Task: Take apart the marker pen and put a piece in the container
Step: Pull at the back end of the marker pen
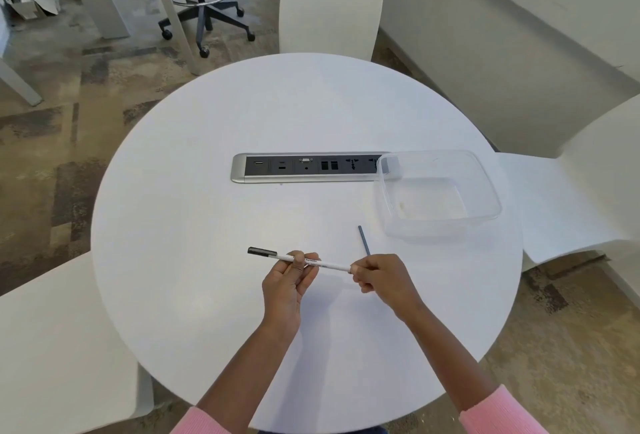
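Observation:
A white marker pen (327, 264) with a black cap (260, 251) at its left end is held level above the round white table (207, 191). My left hand (289, 283) pinches the barrel near its middle. My right hand (379, 276) grips the barrel's right end; that end is hidden in the fingers. A thin dark grey rod (363, 240), like an ink core, sticks up and away from my right hand toward the container. The clear plastic container (485, 187) stands to the right, with nothing but a small smudge inside.
A silver and black power socket strip (304, 167) is set into the table's middle, its right end under the container's corner. White chairs stand at the far side (329, 7), the right (588, 198) and the left (45, 347).

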Tool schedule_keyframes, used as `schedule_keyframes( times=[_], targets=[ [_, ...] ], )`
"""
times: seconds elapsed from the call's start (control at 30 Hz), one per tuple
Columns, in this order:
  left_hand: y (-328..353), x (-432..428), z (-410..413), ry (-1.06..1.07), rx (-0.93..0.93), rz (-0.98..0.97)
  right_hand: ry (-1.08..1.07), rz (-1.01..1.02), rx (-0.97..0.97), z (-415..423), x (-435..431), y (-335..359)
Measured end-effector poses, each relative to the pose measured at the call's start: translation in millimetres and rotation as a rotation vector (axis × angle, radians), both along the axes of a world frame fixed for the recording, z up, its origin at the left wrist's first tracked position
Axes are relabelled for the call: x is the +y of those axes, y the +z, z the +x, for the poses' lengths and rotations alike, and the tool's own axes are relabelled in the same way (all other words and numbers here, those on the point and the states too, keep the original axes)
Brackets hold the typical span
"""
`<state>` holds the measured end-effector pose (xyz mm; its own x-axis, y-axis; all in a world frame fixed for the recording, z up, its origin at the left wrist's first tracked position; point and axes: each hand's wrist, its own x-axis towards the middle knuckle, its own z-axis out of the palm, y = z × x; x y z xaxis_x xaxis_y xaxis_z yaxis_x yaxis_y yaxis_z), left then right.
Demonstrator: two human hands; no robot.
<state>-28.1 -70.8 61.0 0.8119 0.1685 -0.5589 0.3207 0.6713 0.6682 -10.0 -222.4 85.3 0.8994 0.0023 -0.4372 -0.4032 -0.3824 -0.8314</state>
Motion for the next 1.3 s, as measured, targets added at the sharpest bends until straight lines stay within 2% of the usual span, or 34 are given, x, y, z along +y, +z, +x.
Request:
schedule_keyframes(
  times=[0.17, 0.27, 0.33, 0.37, 0.47, 0.53, 0.6, 0.73, 0.8, 0.87, 1.0, 1.03, 1.1, 1.17, 1.3],
  targets=[
    [-0.3, 2.2, 2.5, 0.022, 0.008, -0.045, 0.314, -0.454, -0.431, -10.6, 1.2, -6.0],
    [-0.9, 1.7, 2.7, 0.004, 0.006, -0.045, 0.385, -0.585, -0.492, -11.0, -0.1, -9.3],
    [-1.4, 2.4, 3.4, -0.011, -0.004, -0.021, 0.382, -0.498, -0.392, -7.6, 0.0, -6.1],
    [-1.4, 3.1, 3.8, -0.023, -0.009, -0.002, 0.37, -0.413, -0.284, -5.0, -0.5, -4.0],
    [-1.2, 4.6, 4.0, -0.055, -0.021, 0.031, 0.278, -0.039, 0.08, 4.1, -6.7, 4.4],
    [-0.8, 4.4, 3.6, -0.052, -0.022, 0.014, 0.221, 0.109, 0.168, 5.5, -9.7, 6.0],
    [-0.2, 3.9, 3.9, -0.029, -0.021, -0.019, 0.211, 0.03, 0.068, 2.4, -7.7, 6.9],
    [1.2, 3.2, 4.3, -0.018, -0.021, -0.052, 0.323, -0.396, -0.373, -12.0, -1.1, -0.3],
    [1.4, 3.3, 3.8, -0.033, -0.022, -0.039, 0.372, -0.464, -0.407, -15.6, 1.0, -2.7],
    [1.2, 4.1, 3.3, -0.05, -0.023, -0.019, 0.292, -0.309, -0.252, -13.4, 1.8, -0.4],
    [1.6, 4.6, 1.8, -0.071, -0.028, 0.006, 0.052, 0.193, 0.253, -5.0, -0.8, 5.2],
    [1.9, 4.0, 1.4, -0.07, -0.031, 0.003, 0.026, 0.246, 0.303, -5.0, -1.8, 6.0],
    [2.5, 2.8, 1.0, -0.061, -0.038, -0.013, 0.06, 0.158, 0.218, -6.9, -2.8, 5.3],
    [2.9, 2.7, 0.9, -0.043, -0.034, -0.036, 0.115, -0.037, 0.006, -13.2, -0.9, 3.2],
    [3.2, 3.6, 0.6, -0.024, -0.026, -0.051, 0.175, -0.239, -0.343, -22.2, 1.2, -4.5]
  ],
)
